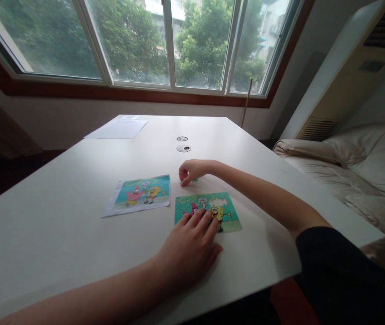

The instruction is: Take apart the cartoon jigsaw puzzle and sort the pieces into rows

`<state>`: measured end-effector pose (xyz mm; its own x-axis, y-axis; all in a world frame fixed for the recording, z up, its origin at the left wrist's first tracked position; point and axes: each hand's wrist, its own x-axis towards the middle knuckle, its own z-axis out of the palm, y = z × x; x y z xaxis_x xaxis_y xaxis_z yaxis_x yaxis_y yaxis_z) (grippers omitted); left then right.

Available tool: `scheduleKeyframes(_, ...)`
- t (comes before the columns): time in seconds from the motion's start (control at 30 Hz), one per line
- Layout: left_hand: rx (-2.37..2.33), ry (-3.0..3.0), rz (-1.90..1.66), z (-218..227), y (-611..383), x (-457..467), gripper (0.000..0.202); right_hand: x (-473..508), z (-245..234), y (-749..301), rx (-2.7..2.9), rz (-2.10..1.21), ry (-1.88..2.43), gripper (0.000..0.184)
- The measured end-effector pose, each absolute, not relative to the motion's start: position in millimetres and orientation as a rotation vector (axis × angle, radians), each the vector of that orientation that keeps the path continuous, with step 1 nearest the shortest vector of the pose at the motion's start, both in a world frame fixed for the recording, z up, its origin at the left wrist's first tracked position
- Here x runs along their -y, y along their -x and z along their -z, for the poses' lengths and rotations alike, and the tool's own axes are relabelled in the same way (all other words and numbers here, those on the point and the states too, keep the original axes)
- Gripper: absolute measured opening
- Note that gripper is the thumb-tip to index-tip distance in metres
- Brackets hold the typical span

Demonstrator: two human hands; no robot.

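Note:
A jigsaw puzzle (231, 224) with a teal cartoon scene lies on the white table (77, 243); a pale gap shows in its upper right part. My left hand (194, 243) rests flat over the puzzle's lower middle, fingers spread, covering some of the picture. Just beyond the puzzle's far edge, my right hand (192, 170) is bent down in a pinch at the tabletop, with a bit of green at the fingertips. Loose green puzzle pieces (194, 180) lie under this hand, partly hidden by it. To the left lies a printed picture sheet (160, 186) with the same cartoon scene.
White paper (118, 129) lies at the far left of the table. Two round cable-hole covers (183, 148) sit in the tabletop near its far end. A beige sofa (375, 167) stands on the right, and a window (138, 45) is beyond the table.

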<state>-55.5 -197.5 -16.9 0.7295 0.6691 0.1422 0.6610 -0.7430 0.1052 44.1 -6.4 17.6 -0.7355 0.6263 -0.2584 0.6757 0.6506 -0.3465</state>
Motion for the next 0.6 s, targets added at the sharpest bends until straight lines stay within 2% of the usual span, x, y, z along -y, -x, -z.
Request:
scheduleKeyframes(0.13,-1.103,-2.878,-0.268,16,56,198,0.046,3,-19,-37,-2.669,0.687,-1.078,0.027)
scheduleKeyframes(0.3,-1.103,-2.88,-0.279,16,56,198,0.046,13,-24,-45,-2.84,0.657,-1.03,0.026)
scheduleKeyframes(0.47,-1.106,-2.883,-0.28,16,56,198,0.046,35,-33,-88,-3.016,0.848,-1.013,0.023)
scheduleKeyframes(0.6,-1.111,-2.883,-0.266,17,56,198,0.046,56,-30,-130,-3.038,1.035,-1.208,0.022)
